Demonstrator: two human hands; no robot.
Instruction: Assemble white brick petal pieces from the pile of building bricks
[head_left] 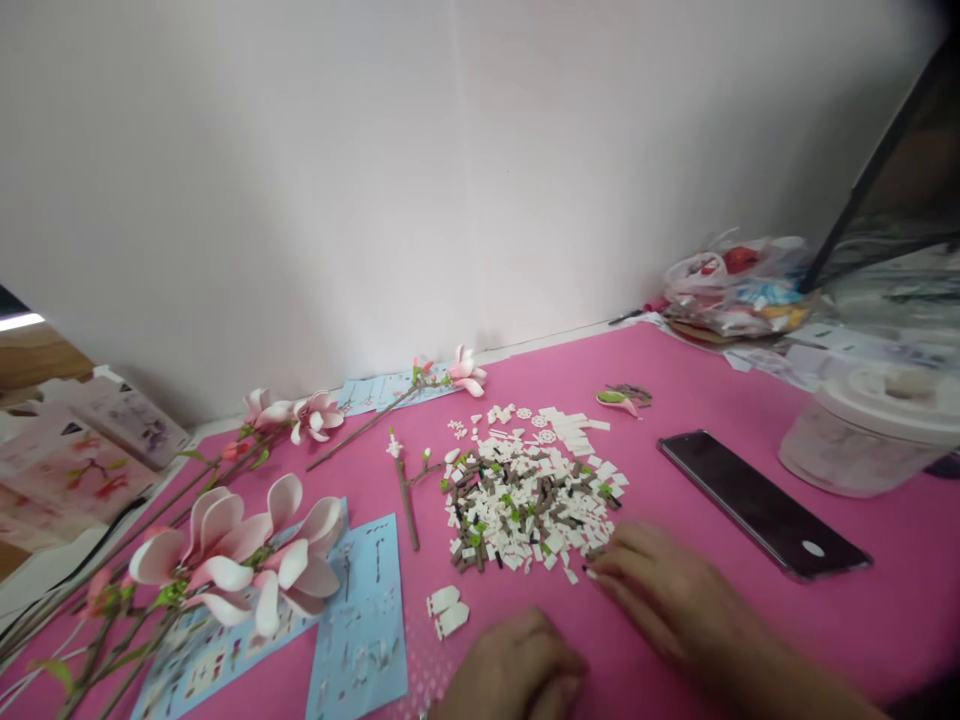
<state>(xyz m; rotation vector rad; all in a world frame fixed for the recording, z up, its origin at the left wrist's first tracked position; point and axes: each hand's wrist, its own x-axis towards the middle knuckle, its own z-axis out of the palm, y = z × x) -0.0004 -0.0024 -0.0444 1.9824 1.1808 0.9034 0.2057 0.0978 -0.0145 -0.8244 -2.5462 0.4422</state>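
Pink mat (pixel 720 400) is laid out, a lidded plastic tub (pixel 862 430) is seen at right, its contents blurred; small brick pile (pixel 532 500) is flanked just beside by the right hand (pixel 667 600), left hand (pixel 510 670) held apart, curled.

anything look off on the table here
Two white plastic pieces lie apart from the loose brick pile, close to the left hand. They stand out as strays, since nearly all the other small pieces sit together in that pile.
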